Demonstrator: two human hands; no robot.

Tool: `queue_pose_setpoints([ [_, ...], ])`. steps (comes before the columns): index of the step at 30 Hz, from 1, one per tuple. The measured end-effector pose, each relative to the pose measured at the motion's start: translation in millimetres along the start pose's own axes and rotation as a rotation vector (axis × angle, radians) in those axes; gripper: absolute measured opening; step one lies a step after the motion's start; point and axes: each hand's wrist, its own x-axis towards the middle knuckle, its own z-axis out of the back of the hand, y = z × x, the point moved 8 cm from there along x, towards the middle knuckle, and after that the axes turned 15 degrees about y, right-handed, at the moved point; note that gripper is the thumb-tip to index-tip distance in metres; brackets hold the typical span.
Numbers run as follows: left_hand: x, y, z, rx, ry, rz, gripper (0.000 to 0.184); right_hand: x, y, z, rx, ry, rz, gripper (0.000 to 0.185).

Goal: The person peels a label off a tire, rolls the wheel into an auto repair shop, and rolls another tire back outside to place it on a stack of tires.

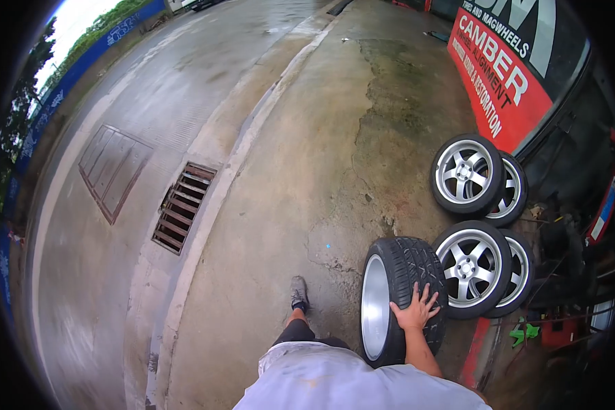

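Observation:
My right hand (pixel 415 311) lies flat on the tread of an upright black tyre (pixel 406 263), its fingers spread apart. The tyre is mounted on a silver wheel rim (pixel 375 307), whose inner barrel faces left. It stands on the concrete just right of my legs. Close by on the right, a silver five-spoke wheel (pixel 465 268) with a black tyre leans against another wheel (pixel 519 273). My left hand is out of view.
Farther up, another spoked wheel (pixel 462 172) leans on a second one (pixel 509 188). A red and black sign (pixel 502 82) stands behind them. A rusty drain grate (pixel 184 208) and metal cover (pixel 115 171) lie left. A green object (pixel 524 332) lies at the lower right.

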Motion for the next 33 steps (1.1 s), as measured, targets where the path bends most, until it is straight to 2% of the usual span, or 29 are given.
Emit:
queue_pose_setpoints([
  [3,53,-149,121,0.1,-0.107,-0.23,0.025,99,75,56,0.004,0.101,0.011,0.107],
  [4,92,-212,170,0.235,-0.123,-0.322,0.021,130,88,67,0.021,0.147,0.036,0.105],
  [6,59,-391,295,0.181,-0.36,-0.604,0.02,190,98,93,0.13,0.062,0.059,0.104],
  [7,28,-472,353,0.048,-0.488,-0.845,0.019,186,107,115,0.105,0.008,0.065,0.101],
  [8,-46,-551,392,-0.01,-0.607,-0.995,0.019,177,112,123,0.123,-0.03,0.091,0.096],
  [9,-79,-608,425,-0.098,-0.646,-1.2,0.021,166,111,119,0.147,-0.077,0.103,0.096],
  [10,-159,-662,434,-0.042,-0.727,-1.309,0.021,156,106,106,0.161,-0.071,0.081,0.101],
  [12,-227,-744,440,-0.035,-0.667,-1.435,0.021,130,100,74,0.113,-0.009,-0.012,0.118],
  [14,-258,-819,425,0.1,-0.567,-1.567,0.019,127,104,62,0.12,0.055,-0.065,0.124],
  [17,-267,-940,392,0.38,-0.426,-1.64,0.017,200,131,85,0.158,-0.116,-0.109,0.119],
  [18,-263,-984,382,0.455,-0.391,-1.629,0.019,232,155,112,0.149,-0.19,-0.113,0.117],
  [19,-256,-1027,374,0.478,-0.347,-1.632,0.02,259,176,143,0.139,-0.142,-0.139,0.11],
  [21,-230,-1111,362,0.538,-0.282,-1.579,0.02,331,213,196,0.142,-0.096,-0.153,0.108],
  [24,-137,-1198,357,0.652,-0.18,-1.38,0.019,443,266,278,0.139,0.014,-0.167,0.101],
  [25,-98,-1212,360,0.796,-0.154,-1.214,0.019,486,282,308,0.178,0.028,-0.152,0.1],
  [26,-49,-1220,371,0.87,-0.101,-1.105,0.019,529,296,332,0.214,0.035,-0.137,0.099],
  [27,-7,-1216,383,0.931,-0.042,-0.994,0.02,579,302,344,0.334,-0.055,-0.011,0.098],
  [28,15,-1209,401,0.882,-0.079,-0.839,0.021,623,303,357,0.446,-0.141,0.123,0.097],
  [29,32,-1199,422,0.837,-0.12,-0.681,0.022,633,309,379,0.459,-0.122,0.045,0.098],
  [31,53,-1164,454,0.622,-0.245,-0.624,0.024,635,314,389,0.411,-0.184,0.062,0.1],
  [32,68,-1139,463,0.499,-0.222,-0.545,0.023,632,315,392,0.356,-0.252,0.08,0.102],
  [33,82,-1113,465,0.473,-0.185,-0.506,0.021,625,311,383,0.319,-0.23,0.007,0.106],
])
